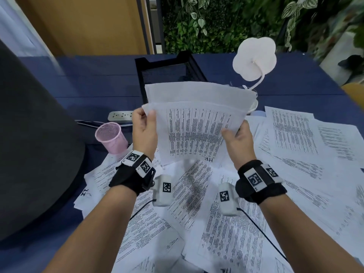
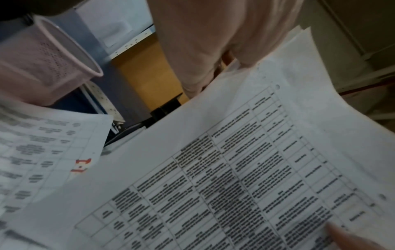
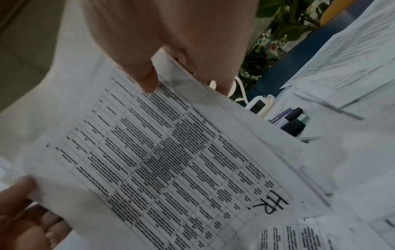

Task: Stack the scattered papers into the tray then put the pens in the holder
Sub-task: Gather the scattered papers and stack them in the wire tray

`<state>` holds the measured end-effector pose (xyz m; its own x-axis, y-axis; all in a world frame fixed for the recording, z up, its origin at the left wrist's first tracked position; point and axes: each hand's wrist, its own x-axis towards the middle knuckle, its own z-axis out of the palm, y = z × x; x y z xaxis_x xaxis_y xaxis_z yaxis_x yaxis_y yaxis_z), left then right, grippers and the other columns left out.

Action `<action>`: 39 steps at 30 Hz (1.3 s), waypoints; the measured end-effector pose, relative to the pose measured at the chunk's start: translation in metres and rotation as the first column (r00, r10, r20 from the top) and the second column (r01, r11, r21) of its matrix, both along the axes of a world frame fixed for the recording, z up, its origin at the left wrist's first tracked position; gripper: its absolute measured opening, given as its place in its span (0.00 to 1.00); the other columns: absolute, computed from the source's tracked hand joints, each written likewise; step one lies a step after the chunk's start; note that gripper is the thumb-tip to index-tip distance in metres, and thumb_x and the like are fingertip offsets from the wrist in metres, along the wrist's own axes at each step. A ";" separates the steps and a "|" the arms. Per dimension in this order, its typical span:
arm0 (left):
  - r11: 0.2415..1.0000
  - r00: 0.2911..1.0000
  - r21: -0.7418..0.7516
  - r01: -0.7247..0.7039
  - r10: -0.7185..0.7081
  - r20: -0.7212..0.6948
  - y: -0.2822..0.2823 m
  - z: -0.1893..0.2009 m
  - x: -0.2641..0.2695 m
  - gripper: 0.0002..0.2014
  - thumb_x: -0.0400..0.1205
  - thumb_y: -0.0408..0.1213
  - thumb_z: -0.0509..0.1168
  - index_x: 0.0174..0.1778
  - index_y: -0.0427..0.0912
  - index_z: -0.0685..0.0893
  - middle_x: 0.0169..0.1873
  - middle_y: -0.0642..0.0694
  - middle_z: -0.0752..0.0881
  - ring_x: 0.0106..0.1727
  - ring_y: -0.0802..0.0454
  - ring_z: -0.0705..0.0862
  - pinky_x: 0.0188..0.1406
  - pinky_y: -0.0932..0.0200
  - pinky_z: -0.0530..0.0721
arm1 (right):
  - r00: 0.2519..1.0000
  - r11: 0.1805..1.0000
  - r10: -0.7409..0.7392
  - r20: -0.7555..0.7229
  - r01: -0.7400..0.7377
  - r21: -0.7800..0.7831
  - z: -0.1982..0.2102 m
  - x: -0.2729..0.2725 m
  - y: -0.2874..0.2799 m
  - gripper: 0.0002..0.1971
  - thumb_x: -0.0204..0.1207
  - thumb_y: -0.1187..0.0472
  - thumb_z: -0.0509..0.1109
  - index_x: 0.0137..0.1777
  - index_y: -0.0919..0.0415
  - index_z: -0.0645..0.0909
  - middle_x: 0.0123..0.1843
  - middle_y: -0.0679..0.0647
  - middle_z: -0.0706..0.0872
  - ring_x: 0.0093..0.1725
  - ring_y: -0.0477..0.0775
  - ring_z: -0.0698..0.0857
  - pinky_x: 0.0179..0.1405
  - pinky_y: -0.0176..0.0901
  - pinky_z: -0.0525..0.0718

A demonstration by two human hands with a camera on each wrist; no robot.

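I hold a small bundle of printed sheets [image 1: 195, 123] in the air above the table, in front of the black mesh tray [image 1: 167, 71]. My left hand [image 1: 144, 127] pinches the bundle's left edge, thumb on top. On the opposite edge my right hand [image 1: 237, 137] pinches it the same way. The top sheet [image 3: 162, 160] carries a table and a handwritten "HR". A pink mesh pen holder [image 1: 111, 137] stands left of my left hand, also visible in the left wrist view [image 2: 49, 64]. Pens and markers [image 3: 288, 121] lie among papers beyond the bundle.
Many loose printed sheets [image 1: 275, 174] cover the blue table [image 1: 94, 85] in front and to the right. A white power strip [image 1: 121, 116] lies behind the holder. A white flower-shaped lamp [image 1: 254, 58] rises right of the tray. A dark rounded object [image 1: 29, 134] fills the left.
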<state>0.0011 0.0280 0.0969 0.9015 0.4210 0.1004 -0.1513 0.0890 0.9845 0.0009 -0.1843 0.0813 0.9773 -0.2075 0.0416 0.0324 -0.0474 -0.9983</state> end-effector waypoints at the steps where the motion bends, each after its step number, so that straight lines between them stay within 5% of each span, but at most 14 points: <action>1: 1.000 1.000 -0.002 -0.018 0.018 0.001 0.002 -0.003 -0.001 0.07 0.75 0.55 0.64 0.45 0.61 0.74 0.48 0.42 0.81 0.48 0.45 0.77 0.51 0.43 0.75 | 1.000 1.000 0.017 -0.009 -0.017 -0.008 -0.002 0.000 -0.001 0.15 0.79 0.68 0.66 0.63 0.55 0.73 0.52 0.41 0.84 0.50 0.31 0.83 0.52 0.30 0.80; 4: 1.000 0.999 0.023 -0.016 0.015 0.048 0.002 0.000 -0.002 0.04 0.76 0.53 0.63 0.36 0.65 0.75 0.44 0.39 0.77 0.45 0.43 0.71 0.42 0.46 0.69 | 0.999 0.999 0.035 -0.018 -0.035 0.017 -0.005 0.003 -0.001 0.14 0.80 0.69 0.66 0.63 0.55 0.76 0.54 0.44 0.86 0.52 0.34 0.85 0.55 0.33 0.82; 9: 1.000 0.985 0.008 -0.007 0.005 0.173 0.005 0.027 0.003 0.05 0.79 0.50 0.64 0.38 0.62 0.77 0.42 0.39 0.77 0.42 0.42 0.72 0.40 0.41 0.70 | 0.998 0.997 0.058 -0.023 -0.056 0.053 -0.003 0.009 -0.003 0.14 0.80 0.72 0.65 0.64 0.61 0.76 0.52 0.44 0.87 0.49 0.34 0.86 0.52 0.32 0.83; 15: 0.967 0.972 0.109 0.231 -0.234 0.015 -0.005 0.021 0.006 0.13 0.86 0.45 0.57 0.63 0.47 0.65 0.52 0.53 0.78 0.48 0.69 0.80 0.52 0.72 0.77 | 0.996 0.996 0.083 -0.040 -0.081 0.037 0.002 0.011 0.004 0.15 0.80 0.70 0.64 0.66 0.60 0.76 0.54 0.43 0.86 0.55 0.37 0.84 0.63 0.42 0.80; 17: 0.954 0.962 0.131 0.271 -0.273 -0.007 -0.006 0.013 0.005 0.20 0.82 0.41 0.64 0.65 0.47 0.63 0.59 0.52 0.80 0.58 0.65 0.82 0.58 0.65 0.81 | 0.997 0.997 0.071 -0.036 -0.070 0.042 0.004 0.009 0.006 0.16 0.81 0.70 0.64 0.68 0.60 0.75 0.55 0.43 0.85 0.54 0.33 0.84 0.61 0.36 0.81; 20: 0.977 0.987 0.154 0.145 -0.153 0.044 -0.005 0.013 0.007 0.15 0.83 0.28 0.62 0.62 0.47 0.71 0.54 0.54 0.84 0.54 0.65 0.84 0.60 0.59 0.81 | 1.000 0.999 0.011 0.028 -0.012 0.050 0.012 0.007 0.008 0.18 0.81 0.70 0.63 0.70 0.60 0.74 0.58 0.47 0.85 0.55 0.32 0.84 0.58 0.29 0.81; 25: 0.980 0.987 0.162 0.114 -0.130 0.097 -0.015 0.020 0.007 0.16 0.83 0.27 0.61 0.55 0.57 0.73 0.51 0.59 0.84 0.52 0.70 0.84 0.53 0.70 0.81 | 0.997 0.998 -0.021 0.077 0.016 0.065 0.022 0.002 0.014 0.19 0.80 0.71 0.63 0.64 0.47 0.72 0.56 0.37 0.84 0.54 0.29 0.83 0.54 0.24 0.79; 31: 0.990 0.994 0.093 0.103 -0.100 -0.037 -0.001 -0.011 0.004 0.18 0.76 0.29 0.69 0.55 0.54 0.73 0.53 0.51 0.86 0.54 0.58 0.86 0.57 0.58 0.81 | 0.999 0.998 -0.023 -0.037 0.025 0.059 0.004 0.000 0.005 0.18 0.77 0.73 0.66 0.64 0.59 0.73 0.51 0.42 0.86 0.48 0.32 0.85 0.53 0.34 0.82; 37: 0.970 0.969 0.099 0.223 -0.210 -0.129 0.001 -0.022 0.001 0.20 0.74 0.39 0.75 0.59 0.53 0.77 0.60 0.47 0.85 0.67 0.49 0.80 0.71 0.45 0.75 | 0.997 0.996 0.005 -0.081 0.002 0.091 -0.001 0.002 0.005 0.19 0.76 0.74 0.66 0.64 0.58 0.74 0.53 0.46 0.87 0.55 0.43 0.85 0.62 0.43 0.81; 39: 0.978 0.974 0.063 0.200 -0.192 -0.120 0.001 -0.023 0.001 0.19 0.77 0.34 0.72 0.61 0.50 0.76 0.58 0.48 0.86 0.63 0.55 0.83 0.68 0.49 0.77 | 0.996 0.996 -0.011 -0.086 0.018 0.084 -0.002 0.003 0.005 0.18 0.76 0.74 0.65 0.63 0.59 0.74 0.54 0.48 0.86 0.55 0.44 0.85 0.64 0.47 0.81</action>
